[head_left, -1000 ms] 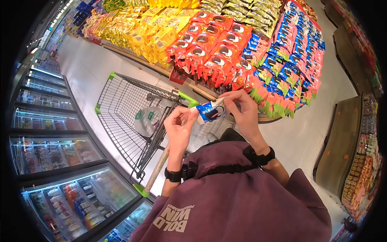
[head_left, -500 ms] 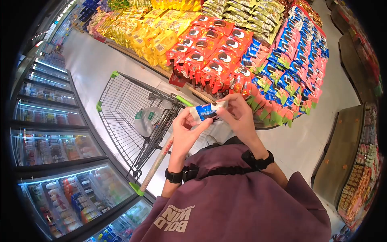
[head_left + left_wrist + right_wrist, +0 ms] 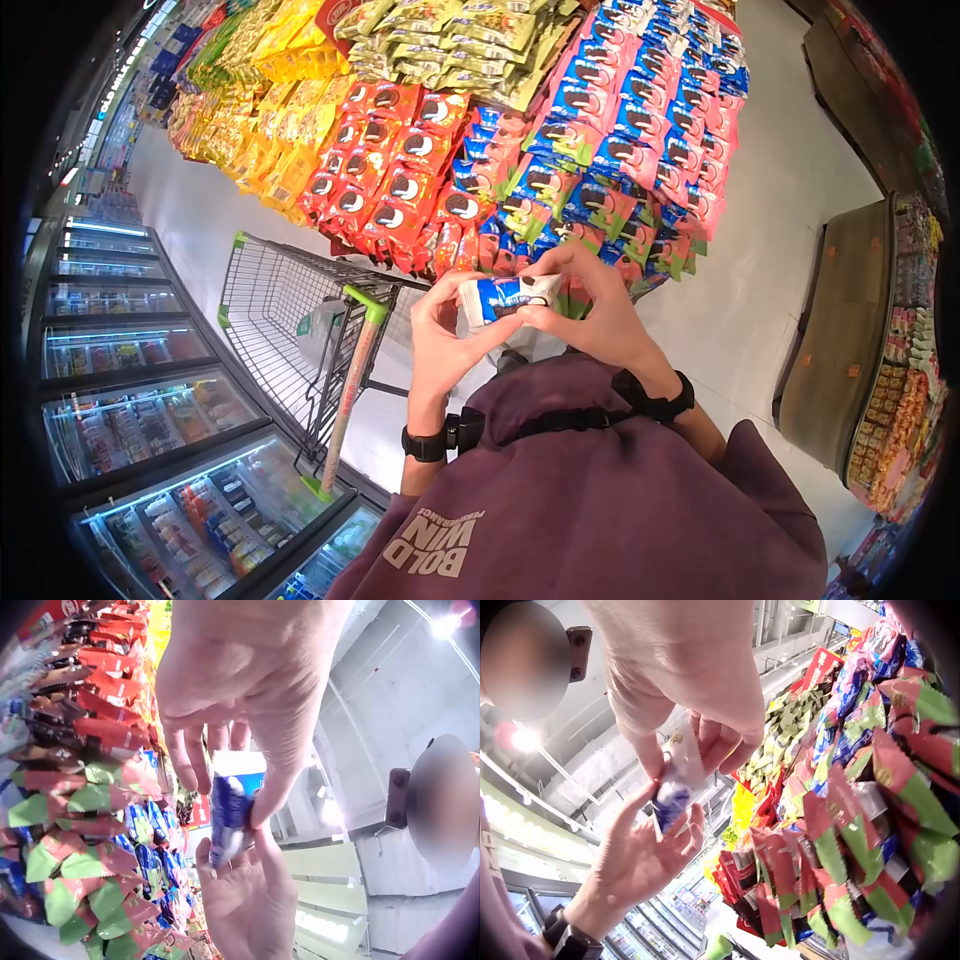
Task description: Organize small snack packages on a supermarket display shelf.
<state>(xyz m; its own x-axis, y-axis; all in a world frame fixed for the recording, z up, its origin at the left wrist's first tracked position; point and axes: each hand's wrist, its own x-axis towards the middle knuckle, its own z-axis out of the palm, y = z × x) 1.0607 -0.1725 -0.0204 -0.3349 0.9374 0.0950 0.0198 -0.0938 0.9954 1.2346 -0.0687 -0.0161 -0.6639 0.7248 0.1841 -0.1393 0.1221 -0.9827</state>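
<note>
A small blue and white snack packet point(image 3: 512, 297) with a dark cookie picture is held level between both hands in front of the torso. My left hand point(image 3: 443, 335) grips its left end, thumb along the near edge. At the other end, my right hand point(image 3: 597, 312) pinches the white part between thumb and fingers. In the left wrist view the packet point(image 3: 234, 799) stands between the left thumb and fingers, with the right hand point(image 3: 251, 907) below it. The right wrist view shows the packet's pale back point(image 3: 684, 761) under the right hand.
Ahead lies a display of red packets point(image 3: 390, 190), yellow packets point(image 3: 290, 130) and blue-pink packets point(image 3: 640, 120). A shopping cart point(image 3: 290, 300) with a plastic bag stands at the left. Glass-topped freezers point(image 3: 200, 520) line the far left; shelves point(image 3: 840, 350) stand at the right.
Both hands have closed in around the packet, which now lies flatter between them. The view has turned right, so the display and the cart have shifted left.
</note>
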